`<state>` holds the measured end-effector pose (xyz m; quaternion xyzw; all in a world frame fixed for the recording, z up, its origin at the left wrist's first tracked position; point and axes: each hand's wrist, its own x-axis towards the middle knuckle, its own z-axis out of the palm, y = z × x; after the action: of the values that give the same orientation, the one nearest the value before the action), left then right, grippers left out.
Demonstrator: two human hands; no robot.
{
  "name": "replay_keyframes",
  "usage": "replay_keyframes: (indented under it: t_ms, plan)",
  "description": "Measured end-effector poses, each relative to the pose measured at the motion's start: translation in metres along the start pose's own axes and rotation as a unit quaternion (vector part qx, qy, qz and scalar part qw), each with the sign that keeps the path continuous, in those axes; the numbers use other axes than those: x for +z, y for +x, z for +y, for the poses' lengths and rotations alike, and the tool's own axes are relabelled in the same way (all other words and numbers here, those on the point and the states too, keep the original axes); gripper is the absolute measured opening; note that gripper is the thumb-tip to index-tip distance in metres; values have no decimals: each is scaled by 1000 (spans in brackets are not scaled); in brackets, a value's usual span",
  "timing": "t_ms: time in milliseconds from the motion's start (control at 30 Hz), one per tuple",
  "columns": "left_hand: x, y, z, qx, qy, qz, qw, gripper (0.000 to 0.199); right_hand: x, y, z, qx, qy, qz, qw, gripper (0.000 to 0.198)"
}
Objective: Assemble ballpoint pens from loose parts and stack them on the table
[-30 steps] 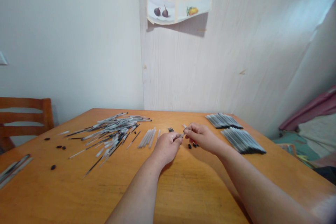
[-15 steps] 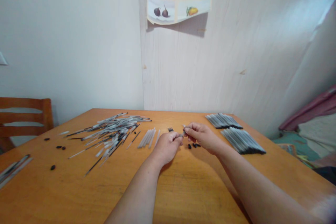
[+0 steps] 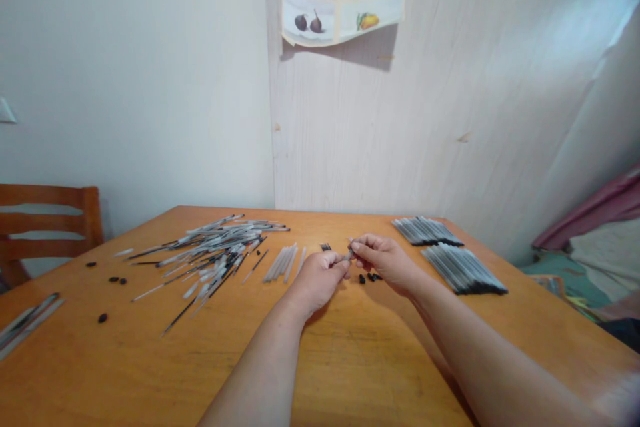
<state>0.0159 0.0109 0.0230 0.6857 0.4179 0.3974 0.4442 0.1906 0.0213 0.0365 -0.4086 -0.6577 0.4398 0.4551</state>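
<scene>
Over the middle of the table, my left hand pinches a thin translucent pen barrel, mostly hidden by the fingers. My right hand is closed at the barrel's far end, thumb and forefinger pressed on a small dark pen part. The fingertips of both hands nearly meet. Below the right hand lie several small black plugs. To the left of my left hand is a row of pale empty-looking barrels. A few short black pieces lie just beyond the hands.
A loose heap of barrels and dark refills spreads over the table's left side. Two neat stacks of black-ended pens, a far stack and a near stack, lie at right. Scattered black plugs and a wooden chair are at left.
The hands have drawn very slightly closer together, the right fingertips now touching near the barrel's end. The table items lie as before; the view has shifted a little.
</scene>
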Motion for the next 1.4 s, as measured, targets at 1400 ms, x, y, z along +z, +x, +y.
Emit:
replay_keyframes:
  t_ms: [1400]
  plan:
    - [1,2,-7,-27,22,47,998,35,6,6,5,51,125,109,985,34]
